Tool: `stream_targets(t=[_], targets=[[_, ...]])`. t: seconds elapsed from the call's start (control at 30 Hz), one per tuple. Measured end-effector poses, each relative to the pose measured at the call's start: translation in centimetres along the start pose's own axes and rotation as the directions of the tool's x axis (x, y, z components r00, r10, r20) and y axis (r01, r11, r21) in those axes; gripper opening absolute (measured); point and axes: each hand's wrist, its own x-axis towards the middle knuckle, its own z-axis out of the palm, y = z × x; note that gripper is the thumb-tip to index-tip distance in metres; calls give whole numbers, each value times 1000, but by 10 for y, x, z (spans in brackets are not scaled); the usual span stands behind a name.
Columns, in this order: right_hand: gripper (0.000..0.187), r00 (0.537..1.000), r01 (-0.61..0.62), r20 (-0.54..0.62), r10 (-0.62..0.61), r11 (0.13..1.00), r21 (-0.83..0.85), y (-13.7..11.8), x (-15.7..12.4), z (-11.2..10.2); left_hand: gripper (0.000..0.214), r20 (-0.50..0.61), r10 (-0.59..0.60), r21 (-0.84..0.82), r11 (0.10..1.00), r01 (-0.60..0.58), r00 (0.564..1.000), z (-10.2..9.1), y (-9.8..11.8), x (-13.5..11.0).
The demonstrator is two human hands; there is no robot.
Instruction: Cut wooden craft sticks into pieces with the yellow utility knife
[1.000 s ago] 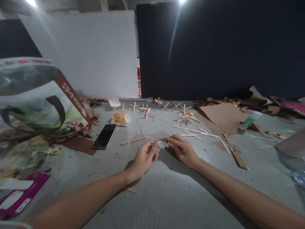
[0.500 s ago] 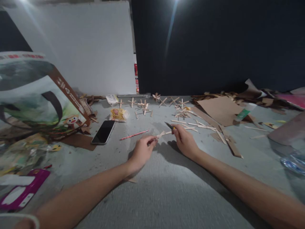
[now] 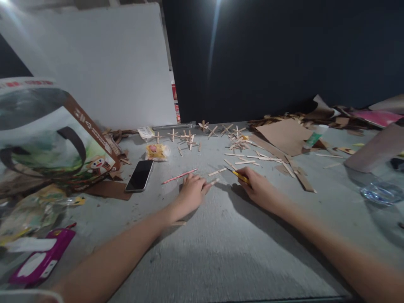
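My left hand (image 3: 192,191) is low over the table, its fingers beside a red-and-white patterned pencil (image 3: 179,176). A short pale piece of wooden stick (image 3: 215,182) pokes out past its thumb, blurred, seemingly pinched there. The yellow craft knife (image 3: 241,176) is gripped in my right hand (image 3: 257,188), its dark blade pointing to the far left. Between the two hands a flat wooden stick (image 3: 217,171) lies on the table, one end close to the blade tip.
Several crossed-stick pieces (image 3: 190,140) and loose sticks (image 3: 243,156) lie further back. A phone (image 3: 139,175) and yellow packet (image 3: 157,152) are left of centre. Brown cardboard (image 3: 284,135), a glue stick (image 3: 315,136) and a clear plastic item (image 3: 381,193) lie right; a printed bag (image 3: 57,139) stands left.
My hands have moved apart, and the knife has drawn back toward me. One stick now lies flat between them. The view has shifted slightly.
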Motion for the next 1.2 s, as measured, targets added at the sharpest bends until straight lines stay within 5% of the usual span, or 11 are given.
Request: stream_targets(t=[0.2,0.5,0.8,1.0,1.2], targets=[[32,999,33,15,-32,997,-76,-20,-7,-8,37,109,147,121,980,-160,983,-12,-13,9],[59,938,-277,198,284,959,-58,-44,-13,1,26,139,113,233,962,-143,984,-10,-18,10],[47,980,-14,198,22,999,-43,-52,-16,-4,17,20,33,-17,999,-33,999,-13,-13,13],[51,981,-2,190,36,985,-174,-63,-23,11,14,-9,-116,-220,969,111,993,-11,-18,17],[52,981,-5,185,57,962,-271,-66,-24,23,14,-25,-129,-237,964,119,991,-13,-18,16]])
